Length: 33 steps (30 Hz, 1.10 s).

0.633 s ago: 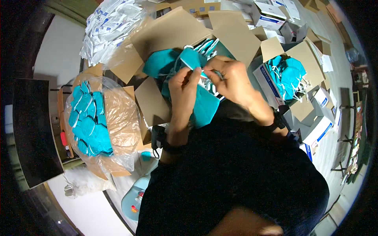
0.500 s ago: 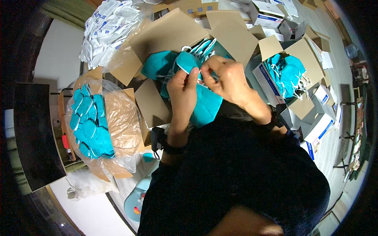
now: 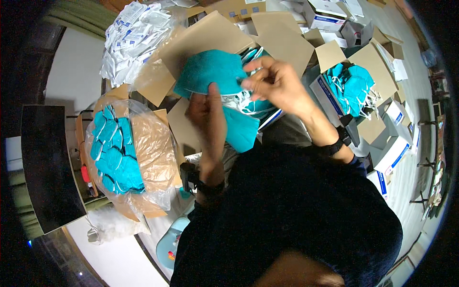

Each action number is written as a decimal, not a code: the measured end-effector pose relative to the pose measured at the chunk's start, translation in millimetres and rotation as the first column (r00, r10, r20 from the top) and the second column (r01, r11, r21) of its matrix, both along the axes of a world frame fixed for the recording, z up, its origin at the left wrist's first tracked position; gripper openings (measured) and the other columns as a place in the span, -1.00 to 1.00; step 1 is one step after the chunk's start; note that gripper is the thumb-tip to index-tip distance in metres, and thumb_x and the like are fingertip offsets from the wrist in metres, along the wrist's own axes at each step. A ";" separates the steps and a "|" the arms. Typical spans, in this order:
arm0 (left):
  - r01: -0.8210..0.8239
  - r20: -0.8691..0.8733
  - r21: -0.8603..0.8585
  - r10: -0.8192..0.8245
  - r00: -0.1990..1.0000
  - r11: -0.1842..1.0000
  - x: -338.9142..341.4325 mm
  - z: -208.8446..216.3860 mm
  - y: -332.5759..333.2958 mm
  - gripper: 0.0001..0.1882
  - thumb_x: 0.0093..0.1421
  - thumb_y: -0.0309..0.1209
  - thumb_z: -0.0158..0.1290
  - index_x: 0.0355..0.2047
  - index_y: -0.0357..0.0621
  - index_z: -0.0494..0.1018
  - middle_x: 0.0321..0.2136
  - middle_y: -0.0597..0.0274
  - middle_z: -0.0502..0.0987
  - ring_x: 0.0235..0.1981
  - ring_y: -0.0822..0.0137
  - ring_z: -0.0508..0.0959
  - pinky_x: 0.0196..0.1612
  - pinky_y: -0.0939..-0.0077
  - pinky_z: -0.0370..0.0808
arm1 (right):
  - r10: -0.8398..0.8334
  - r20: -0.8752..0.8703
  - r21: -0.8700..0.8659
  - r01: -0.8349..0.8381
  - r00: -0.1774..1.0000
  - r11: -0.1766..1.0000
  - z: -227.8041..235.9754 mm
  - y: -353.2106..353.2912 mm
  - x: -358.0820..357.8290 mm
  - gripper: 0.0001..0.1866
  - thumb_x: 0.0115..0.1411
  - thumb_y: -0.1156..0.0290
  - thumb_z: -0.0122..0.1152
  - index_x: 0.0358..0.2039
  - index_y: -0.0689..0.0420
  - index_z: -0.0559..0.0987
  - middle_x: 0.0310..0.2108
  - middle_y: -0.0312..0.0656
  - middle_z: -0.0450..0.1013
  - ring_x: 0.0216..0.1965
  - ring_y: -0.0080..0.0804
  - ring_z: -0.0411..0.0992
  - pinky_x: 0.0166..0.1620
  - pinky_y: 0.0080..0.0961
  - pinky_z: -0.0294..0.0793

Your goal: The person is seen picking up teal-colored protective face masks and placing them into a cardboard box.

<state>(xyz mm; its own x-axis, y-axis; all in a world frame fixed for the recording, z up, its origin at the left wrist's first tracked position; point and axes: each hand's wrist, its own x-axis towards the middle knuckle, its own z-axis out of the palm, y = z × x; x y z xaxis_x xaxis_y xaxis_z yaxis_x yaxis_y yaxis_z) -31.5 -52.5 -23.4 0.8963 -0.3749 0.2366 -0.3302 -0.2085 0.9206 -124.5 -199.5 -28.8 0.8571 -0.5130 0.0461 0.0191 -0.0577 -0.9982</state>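
Note:
A teal face mask (image 3: 208, 69) is spread out over the open cardboard box in front of me. My left hand (image 3: 210, 112) grips its lower edge, with the thumb on the near side; the other fingers are in shadow and blurred. My right hand (image 3: 279, 88) is at the mask's right edge with thumb and forefinger apart, slightly blurred; whether the thumb touches the mask is unclear. White elastic straps (image 3: 239, 102) bunch up below the mask. Another teal mask (image 3: 241, 131) lies closer to me, and more masks stand behind my right hand, partly hidden.
At the left, a plastic-lined carton (image 3: 153, 148) holds several teal masks. A carton (image 3: 327, 95) at the right holds more. White packets (image 3: 134, 40) fill a clear bag at the back left. Raised cardboard flaps (image 3: 282, 38) surround the middle box. White boxes (image 3: 392, 153) stand at the far right.
The mask in my left hand has turned and now shows its broad teal face. My right hand has moved slightly and its fingers have opened from a pinch at the mask's edge.

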 end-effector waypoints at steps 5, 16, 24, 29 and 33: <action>0.182 -0.050 -0.138 -0.191 0.980 0.974 9.5 -29.3 -7.6 -0.82 0.19 -0.40 0.13 -0.30 -0.29 0.51 -0.41 0.25 0.59 -0.43 0.50 0.50 -0.33 0.54 0.45 | -0.045 0.153 -0.356 0.098 0.987 0.929 -12.5 13.1 2.7 -0.90 0.05 0.57 0.31 -0.40 0.21 0.57 -0.53 -0.15 0.50 -0.50 -0.42 0.48 -0.40 -0.53 0.44; 0.176 -0.310 -0.162 -0.220 0.925 0.971 2.9 5.7 22.8 -0.81 0.17 -0.39 0.13 -0.29 -0.28 0.54 -0.38 0.22 0.58 -0.37 0.42 0.52 -0.24 0.51 0.43 | -0.100 -0.009 -0.593 0.075 0.995 0.802 -29.0 -45.4 13.8 -0.66 -0.08 0.62 0.27 -0.20 0.14 0.59 -0.21 -0.05 0.53 -0.27 -0.23 0.54 -0.25 -0.42 0.50; 0.218 -0.700 -0.344 -0.404 0.589 0.913 25.4 -19.2 18.0 -0.60 0.13 -0.16 0.20 -0.25 -0.28 0.45 -0.53 0.30 0.46 -0.54 0.46 0.41 -0.37 0.62 0.32 | 0.062 0.271 0.032 -0.074 0.961 0.997 -32.8 -23.3 26.1 -0.75 0.10 0.57 0.28 -0.18 0.18 0.51 -0.46 -0.29 0.48 -0.56 -0.69 0.28 -0.48 -0.71 0.31; 0.070 0.231 0.116 -0.096 0.968 0.991 17.5 -2.3 8.7 -0.70 0.00 -0.41 0.27 -0.24 -0.21 0.50 -0.49 0.19 0.56 -0.44 0.30 0.55 -0.33 0.49 0.44 | 0.020 0.151 -0.109 -0.003 0.988 0.994 -28.0 -27.7 27.6 -0.73 0.07 0.52 0.32 -0.20 0.16 0.51 -0.59 -0.41 0.32 -0.61 -0.69 0.24 -0.51 -0.68 0.24; 0.106 0.216 0.060 -0.116 0.969 0.993 21.8 0.5 0.1 -0.89 0.04 -0.46 0.23 -0.44 -0.24 0.56 -0.51 0.14 0.58 -0.48 0.33 0.55 -0.39 0.50 0.44 | -0.195 0.296 -0.244 0.272 0.935 0.931 -9.1 -9.5 30.4 -0.73 0.03 0.50 0.37 -0.23 0.17 0.53 -0.46 -0.32 0.42 -0.59 -0.64 0.29 -0.49 -0.64 0.31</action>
<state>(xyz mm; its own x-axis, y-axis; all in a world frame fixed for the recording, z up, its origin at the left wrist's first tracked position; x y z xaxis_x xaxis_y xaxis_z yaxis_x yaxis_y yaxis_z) -9.6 -52.4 -22.9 0.7770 -0.4845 0.4018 -0.5458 -0.2007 0.8135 -94.1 -209.0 -37.9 0.6517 -0.6309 0.4210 0.2293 -0.3652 -0.9022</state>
